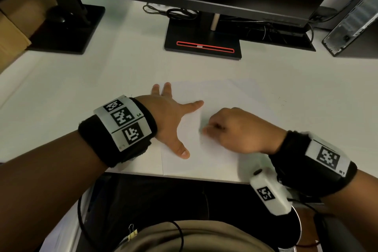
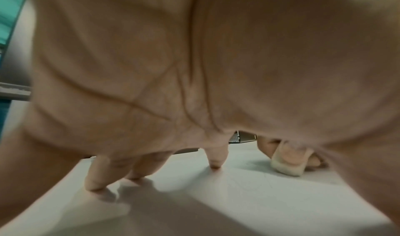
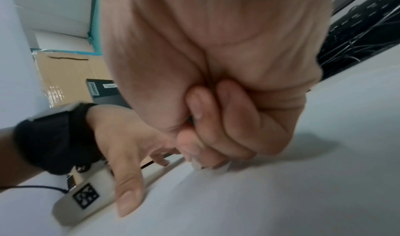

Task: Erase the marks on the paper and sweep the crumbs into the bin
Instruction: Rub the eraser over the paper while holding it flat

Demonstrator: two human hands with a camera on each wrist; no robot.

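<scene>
A white sheet of paper lies on the white desk near its front edge. My left hand presses flat on the paper's left part, fingers spread. In the left wrist view its fingertips touch the sheet. My right hand is curled beside it and pinches a small whitish eraser against the paper. In the right wrist view the eraser peeks out under the curled fingers. Faint pencil marks show near the eraser. No bin is in view.
A monitor on a black stand rises behind the paper, with cables at its foot. A second black stand and a cardboard box are at the back left. A computer case stands at the back right.
</scene>
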